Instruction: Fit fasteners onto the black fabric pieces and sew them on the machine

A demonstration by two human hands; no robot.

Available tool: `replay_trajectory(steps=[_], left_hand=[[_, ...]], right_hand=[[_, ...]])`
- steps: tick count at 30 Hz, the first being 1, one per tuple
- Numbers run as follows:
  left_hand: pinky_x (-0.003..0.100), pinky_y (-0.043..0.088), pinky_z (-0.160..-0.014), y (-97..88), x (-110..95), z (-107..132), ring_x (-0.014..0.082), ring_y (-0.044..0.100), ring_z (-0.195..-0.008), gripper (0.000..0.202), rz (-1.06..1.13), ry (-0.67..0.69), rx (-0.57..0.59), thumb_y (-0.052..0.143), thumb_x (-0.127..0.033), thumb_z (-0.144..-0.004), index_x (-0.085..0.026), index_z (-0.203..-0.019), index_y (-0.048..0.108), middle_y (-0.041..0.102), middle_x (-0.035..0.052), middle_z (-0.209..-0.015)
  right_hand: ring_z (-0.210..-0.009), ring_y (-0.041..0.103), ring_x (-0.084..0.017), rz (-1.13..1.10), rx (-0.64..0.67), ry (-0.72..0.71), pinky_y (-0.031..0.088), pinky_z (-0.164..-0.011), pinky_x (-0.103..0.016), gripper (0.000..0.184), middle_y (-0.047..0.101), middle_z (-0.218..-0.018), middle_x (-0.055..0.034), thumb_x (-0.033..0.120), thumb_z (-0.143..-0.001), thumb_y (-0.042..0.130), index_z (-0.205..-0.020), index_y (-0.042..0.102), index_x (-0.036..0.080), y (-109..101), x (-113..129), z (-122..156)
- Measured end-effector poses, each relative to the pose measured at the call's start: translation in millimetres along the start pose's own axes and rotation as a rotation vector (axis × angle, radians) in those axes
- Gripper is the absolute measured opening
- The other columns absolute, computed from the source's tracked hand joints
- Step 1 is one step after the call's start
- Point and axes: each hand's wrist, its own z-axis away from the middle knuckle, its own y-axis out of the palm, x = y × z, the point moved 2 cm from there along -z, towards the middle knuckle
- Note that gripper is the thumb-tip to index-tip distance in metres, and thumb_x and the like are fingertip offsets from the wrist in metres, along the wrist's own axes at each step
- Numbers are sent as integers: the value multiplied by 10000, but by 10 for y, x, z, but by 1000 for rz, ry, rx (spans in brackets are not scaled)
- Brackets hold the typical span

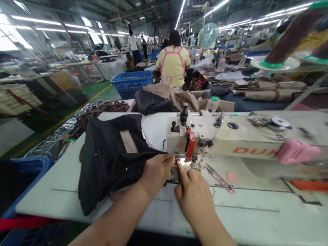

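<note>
A black fabric bag (pixel 107 153) with a tan patch lies on the left of the sewing machine's bed, its right end running under the needle area. My left hand (pixel 157 172) is closed on the bag's edge, fingers together and pressed down just left of the presser foot. My right hand (pixel 196 191) has its index finger against the dark edge at the foot, the other fingers curled; its fingertips are partly hidden. Above both hands is the head of the sewing machine (pixel 205 133), with a red lever (pixel 190 145) at the front.
Pink-handled thread snips (pixel 221 179) and a round pink disc (pixel 232 177) lie right of the needle. Blue baskets stand at the left (pixel 46 167) and behind the table (pixel 132 82). Fabric is piled beyond the machine, and a person (pixel 174 61) sits with their back to me.
</note>
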Motion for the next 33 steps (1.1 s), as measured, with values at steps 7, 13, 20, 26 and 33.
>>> replay_trajectory(steps=[7, 13, 20, 26, 33], left_hand=[[316, 616, -807, 14, 19, 1, 188, 729, -882, 125, 2, -8, 14, 604, -168, -986, -191, -1004, 726, 774, 41, -987], [316, 618, -802, 9, 20, 4, 189, 730, -886, 138, 7, -6, 31, 589, -163, -991, -181, -1028, 721, 777, 46, -996], [329, 630, -847, -4, 34, 30, 203, 735, -929, 169, 54, 37, 13, 577, -105, -960, -158, -1028, 723, 778, 71, -1051], [334, 627, -861, 32, 31, 45, 203, 732, -958, 176, 65, -3, 31, 568, -116, -972, -157, -1040, 725, 776, 74, -1066], [340, 620, -867, 43, 38, 40, 211, 731, -960, 156, 51, -6, 26, 599, -120, -960, -156, -1027, 736, 778, 68, -1058]], right_hand=[[-891, 550, -263, 1, 4, -1, 469, -827, -406, 613, 575, -917, -62, 129, -848, 570, -1457, 522, 174, -23, 14, -4], [-879, 552, -265, -5, -7, -11, 480, -812, -410, 600, 569, -913, -65, 140, -854, 571, -1452, 529, 156, -1, -5, 22], [-819, 530, -239, -1, -97, -40, 475, -763, -372, 540, 542, -863, -56, 151, -865, 545, -1404, 571, 136, -12, -18, 22], [-865, 529, -246, 20, -70, -33, 470, -783, -368, 571, 550, -899, -66, 163, -872, 547, -1442, 541, 131, -33, 7, 26], [-855, 528, -238, 41, -53, -24, 462, -797, -366, 555, 561, -914, -67, 145, -873, 533, -1428, 548, 147, -76, 31, 14]])
